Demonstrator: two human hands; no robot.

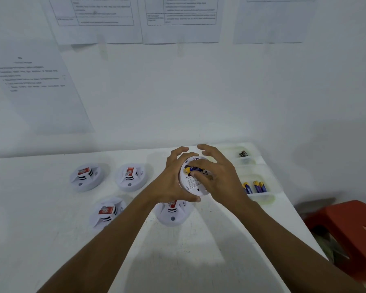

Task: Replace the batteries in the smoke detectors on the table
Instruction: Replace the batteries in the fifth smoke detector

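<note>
Right now the left hand (173, 182) grips a smoke detector (193, 187), underside up, above the counter (199, 246) near its far edge. The right hand (222, 178) pinches a battery (195, 169) at its open back. Four more detectors (86, 176) sit leftward; spare batteries (257, 186) lie in a tray (262, 196) by the right edge.

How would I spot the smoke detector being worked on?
Look at the white table. Four detectors lie there showing red stickers; the fifth detector is held up in the left hand, labelled back showing, with the right hand pinching its blue-and-gold battery.
</note>
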